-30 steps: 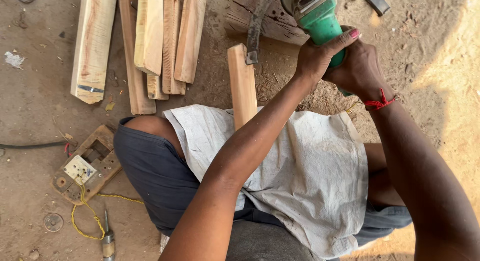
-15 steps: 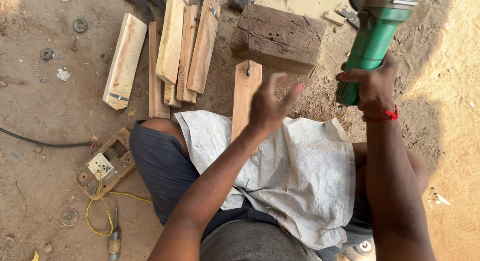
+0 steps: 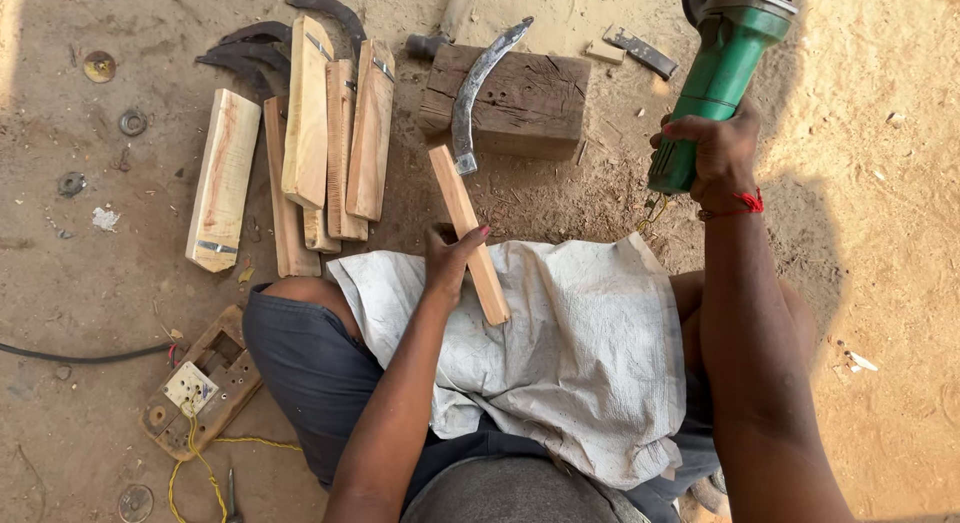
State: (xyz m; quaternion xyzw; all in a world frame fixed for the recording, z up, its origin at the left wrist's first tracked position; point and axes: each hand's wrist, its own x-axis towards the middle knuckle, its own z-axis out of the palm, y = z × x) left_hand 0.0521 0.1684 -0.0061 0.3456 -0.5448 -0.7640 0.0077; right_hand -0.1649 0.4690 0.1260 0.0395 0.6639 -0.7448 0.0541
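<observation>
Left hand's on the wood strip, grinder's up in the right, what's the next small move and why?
Probably lower the green angle grinder toward the wood strip. The right hand holds it raised and apart, while the left hand grips the strip against the white cloth.

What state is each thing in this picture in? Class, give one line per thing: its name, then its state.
left hand: shut on the wooden piece
wooden piece: tilted, lower end on the cloth
right hand: gripping the green grinder
green grinder: lifted, clear of the wood
white cloth: spread over the lap
curved blade: lying on the wooden block
wooden block: resting on the ground
wooden blanks: lying side by side, some overlapping
</observation>
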